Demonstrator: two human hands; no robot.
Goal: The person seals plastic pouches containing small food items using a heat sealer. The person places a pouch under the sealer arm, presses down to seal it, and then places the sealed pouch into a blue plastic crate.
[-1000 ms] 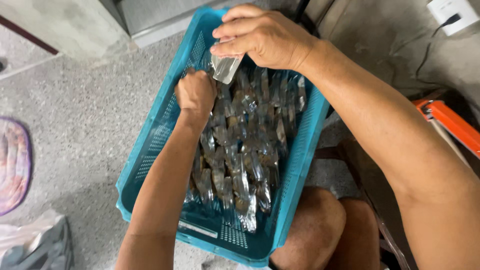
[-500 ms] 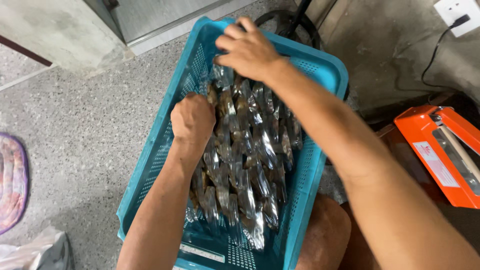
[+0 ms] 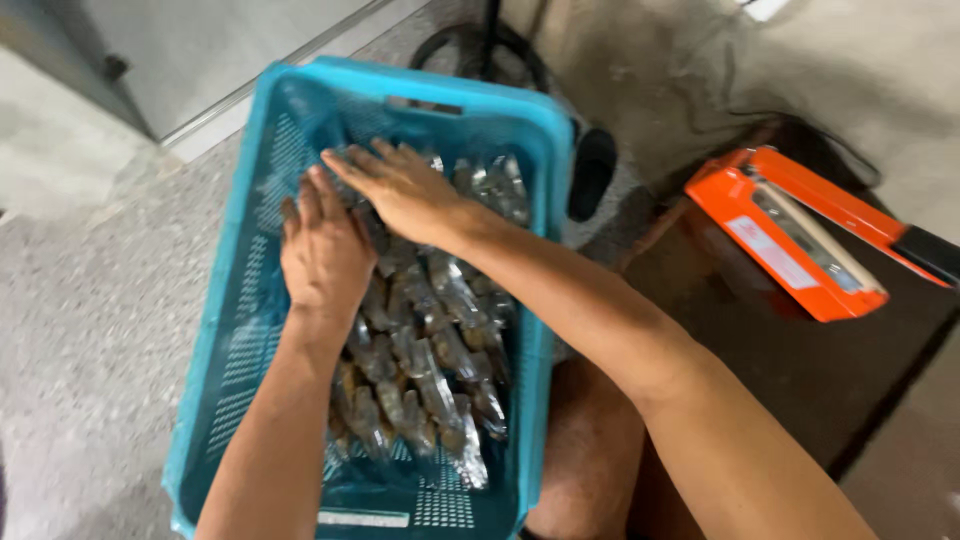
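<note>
At the near edge of the view, a bare knee (image 3: pixel 590 450) shows just right of a blue plastic crate (image 3: pixel 235 330), which stands on a speckled grey floor (image 3: pixel 90 330). The crate has perforated walls and a perforated bottom, bare at its near end. Inside it lies a heap of small clear packets (image 3: pixel 430 370), shiny and stacked in loose rows from the crate's middle toward its far end. The left hand (image 3: pixel 325 250) lies palm down on the left part of the heap, fingers straight and close together, pressed flat on the packets and closed round nothing. The right hand (image 3: pixel 400 190) reaches across from the right, also palm down, fingers spread and extended over the far packets, touching them; it clasps nothing that can be seen. The two hands lie just beside each other, the right one slightly farther. To the right of the crate, well apart from it, an orange sealing machine (image 3: pixel 790 240) with a long bar sits on a dark brown surface (image 3: pixel 800 370). Beyond the crate's far right corner a black cable (image 3: pixel 520 55) loops over the floor, and a pale wall panel (image 3: pixel 200 50) stands at the far left.
</note>
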